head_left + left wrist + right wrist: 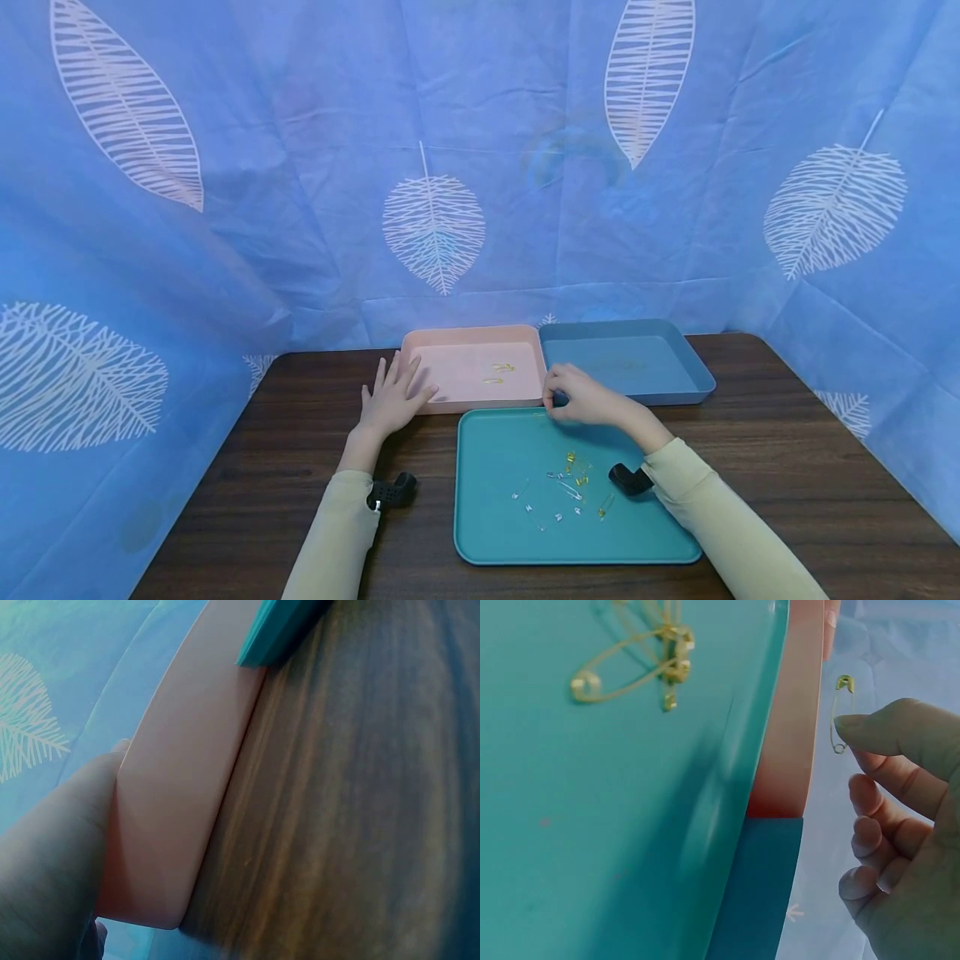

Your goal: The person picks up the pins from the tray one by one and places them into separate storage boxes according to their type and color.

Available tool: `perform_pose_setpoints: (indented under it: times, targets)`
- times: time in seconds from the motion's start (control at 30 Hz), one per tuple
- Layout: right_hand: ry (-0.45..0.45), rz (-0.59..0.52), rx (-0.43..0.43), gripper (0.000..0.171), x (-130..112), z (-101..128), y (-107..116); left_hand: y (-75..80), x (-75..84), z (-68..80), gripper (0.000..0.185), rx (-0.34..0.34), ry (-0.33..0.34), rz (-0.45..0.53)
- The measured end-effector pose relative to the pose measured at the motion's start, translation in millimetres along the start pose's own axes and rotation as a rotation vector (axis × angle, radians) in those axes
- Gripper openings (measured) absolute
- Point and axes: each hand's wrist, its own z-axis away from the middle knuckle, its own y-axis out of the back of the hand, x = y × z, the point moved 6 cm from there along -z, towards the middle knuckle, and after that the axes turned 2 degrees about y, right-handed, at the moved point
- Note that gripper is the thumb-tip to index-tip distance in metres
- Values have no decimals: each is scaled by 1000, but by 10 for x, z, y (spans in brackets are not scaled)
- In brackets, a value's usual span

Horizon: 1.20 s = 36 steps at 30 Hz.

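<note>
- Your left hand (pixel 392 401) lies flat, fingers straight, against the near left rim of the pink tray (pixel 450 402), steadying it.
- Your right hand (pixel 583 397) pinches a gold safety pin (pixel 841 714) by one end, above the teal tray's (pixel 480 533) far edge.
- Risk: so slight a pinch may let the pin slip or swing.
- In the right wrist view its long axis runs toward the pink tray, clasp leading.

Place: we see a makeshift recording booth, not a lived-in room.
Backdrop: blue leaf-print cloth (pixel 480 167) walls us in.
Surface: dark wooden table (pixel 787 467) with three plastic trays (pixel 487 517).
</note>
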Motion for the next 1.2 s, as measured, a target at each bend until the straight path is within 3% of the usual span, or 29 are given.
perform_pose_setpoints:
  times: [0.63,1.2]
  targets:
    - [-9,-13,122,17,70,-487,55,47,22,22,80,-4,1,24]
    - [-89,73,127,20,255,-749,-25,20,9,14,82,-5,5,17]
